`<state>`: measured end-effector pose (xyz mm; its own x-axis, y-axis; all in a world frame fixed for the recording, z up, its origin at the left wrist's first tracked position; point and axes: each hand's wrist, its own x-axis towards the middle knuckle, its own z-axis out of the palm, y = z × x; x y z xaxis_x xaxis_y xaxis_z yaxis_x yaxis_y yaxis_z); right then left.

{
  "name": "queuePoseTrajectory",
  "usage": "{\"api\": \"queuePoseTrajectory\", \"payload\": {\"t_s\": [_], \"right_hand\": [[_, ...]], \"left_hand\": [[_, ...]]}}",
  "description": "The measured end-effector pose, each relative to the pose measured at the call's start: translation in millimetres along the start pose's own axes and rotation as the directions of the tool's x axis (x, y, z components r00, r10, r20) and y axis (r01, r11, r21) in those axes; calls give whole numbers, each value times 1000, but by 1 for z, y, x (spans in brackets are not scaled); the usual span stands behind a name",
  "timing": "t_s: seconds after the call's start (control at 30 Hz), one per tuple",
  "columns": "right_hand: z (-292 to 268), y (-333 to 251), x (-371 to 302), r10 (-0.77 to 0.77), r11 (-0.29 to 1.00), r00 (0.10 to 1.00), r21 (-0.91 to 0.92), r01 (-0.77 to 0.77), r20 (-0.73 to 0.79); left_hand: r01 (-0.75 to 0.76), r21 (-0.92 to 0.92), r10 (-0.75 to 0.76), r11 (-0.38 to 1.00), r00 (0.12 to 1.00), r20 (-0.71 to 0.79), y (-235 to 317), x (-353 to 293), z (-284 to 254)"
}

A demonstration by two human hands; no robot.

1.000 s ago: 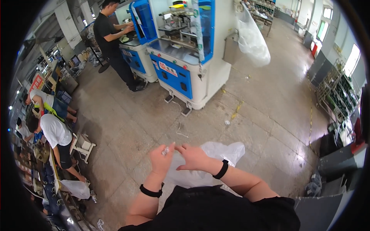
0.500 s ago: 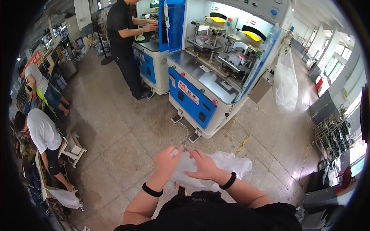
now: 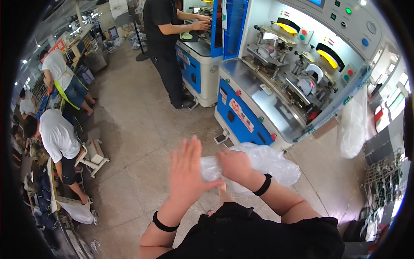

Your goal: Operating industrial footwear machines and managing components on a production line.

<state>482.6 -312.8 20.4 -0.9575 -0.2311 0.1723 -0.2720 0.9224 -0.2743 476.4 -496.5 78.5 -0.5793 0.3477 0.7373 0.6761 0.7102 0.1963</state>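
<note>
A clear plastic bag [image 3: 269, 166] spreads out below and to the right of my hands, crumpled and partly see-through. My right hand [image 3: 236, 165] is closed around its gathered end, with a bunched part [image 3: 210, 168] sticking out toward the left. Just left of that bunch, my left hand [image 3: 185, 168] is held up with its fingers stretched and its thumb pointing right, holding nothing. Its edges are a little smeared by motion. Black bands circle both my wrists.
Ahead stands a blue and white machine [image 3: 254, 112] with two metal fixtures inside and a foot pedal [image 3: 221, 137] below. A person in black [image 3: 161, 47] works at the neighbouring machine. Another clear bag [image 3: 353, 125] hangs at right. Several people sit along a bench at left.
My left hand has let go of the bag and opened flat. My right hand, open before, has closed on the bag's gathered end. The view has shifted, so the machines appear farther right.
</note>
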Motion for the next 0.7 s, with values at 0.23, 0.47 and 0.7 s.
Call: {"api": "queuePoseTrajectory", "payload": {"t_s": [0.23,0.47,0.7], "right_hand": [[-56,33,89,-231,941,973,249,231,-28],[-76,120,168,-293,802,954,526,285,-70],[17,105,207,-314,239,901,943,-231,300]], "left_hand": [[341,242,-363,908,357,860,-72,45,55],[564,-677,-30,473,778,627,-80,158,79],[517,-804,-411,-292,691,594,-80,177,138]]}}
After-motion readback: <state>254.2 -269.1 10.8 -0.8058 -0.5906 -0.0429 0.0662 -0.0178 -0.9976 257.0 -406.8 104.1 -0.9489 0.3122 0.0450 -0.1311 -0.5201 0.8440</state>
